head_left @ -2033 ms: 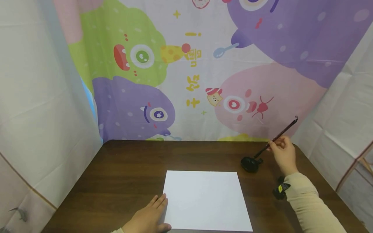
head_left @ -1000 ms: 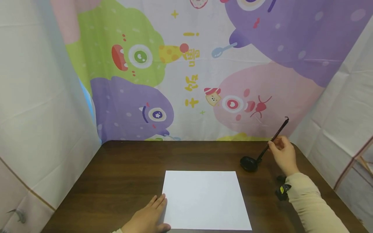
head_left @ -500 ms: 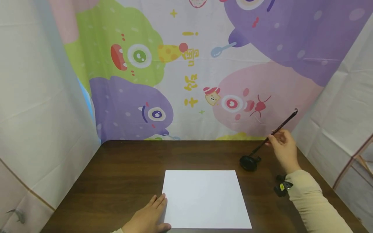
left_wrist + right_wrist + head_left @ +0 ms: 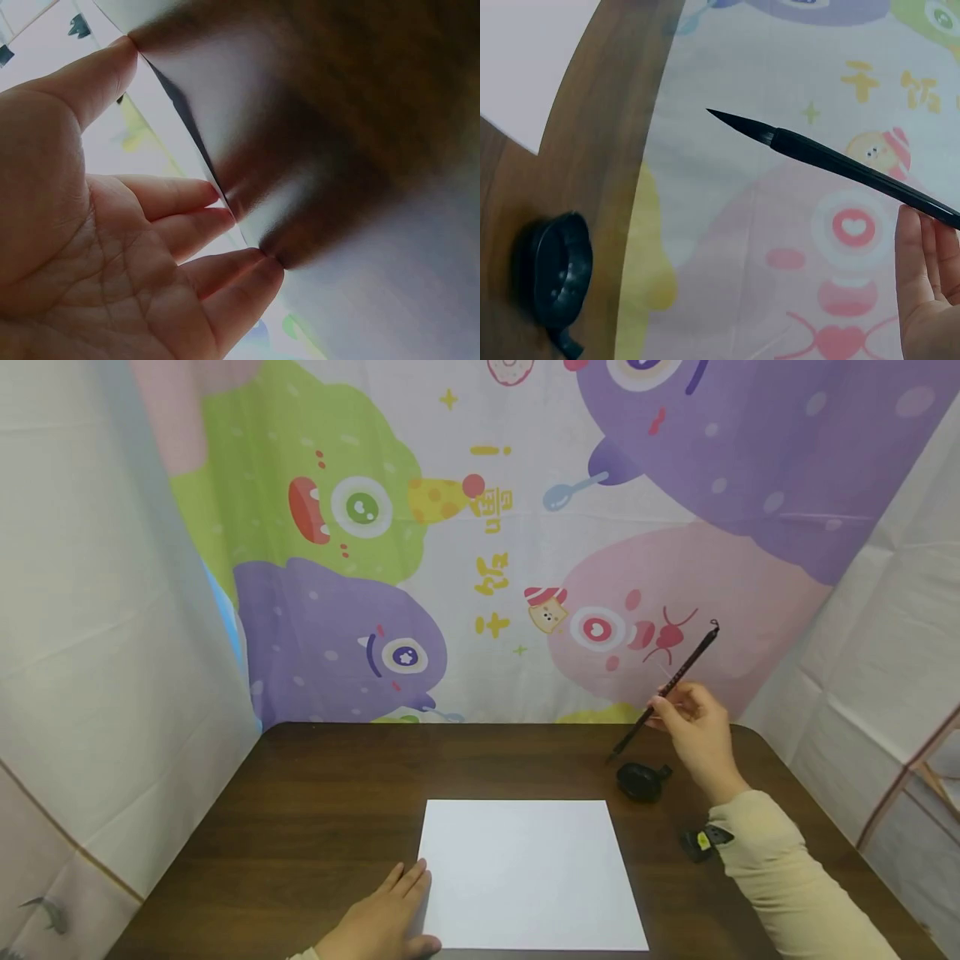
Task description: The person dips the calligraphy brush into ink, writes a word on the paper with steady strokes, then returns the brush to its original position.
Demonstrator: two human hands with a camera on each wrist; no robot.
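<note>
Beyond and to the right of the white sheet (image 4: 532, 877), one right hand (image 4: 697, 735) has its grip clamped on one dark brush (image 4: 690, 657), thumb and fingers pinching the shaft. Brush count: 1, slanted, dark bristles coming to a point, tip beyond the sheet's far right corner and clear of sheet and dish; loop at the upper end. Light marks on the shaft, too small to read. One black dish (image 4: 639, 782) on the bench (image 4: 300, 810), just past that same corner, not touching the sheet, stub pointing away from it. One left hand (image 4: 378, 914) at the sheet's left edge: grip apart, fingers extended, tips touching that edge, nothing clamped. Sheet count: 1, blank on top. Right of the sheet, one black wrist unit (image 4: 705, 842) at the beige sleeve (image 4: 795, 877), one yellow label, text not legible. Behind the sheet, past the bench, one printed cloth (image 4: 465, 693): four one-eyed cartoon figures (two purple, one green, one pink), three yellow Chinese characters plus an exclamation mark, sideways in the head view. First two read 干饭; third unclear.
</note>
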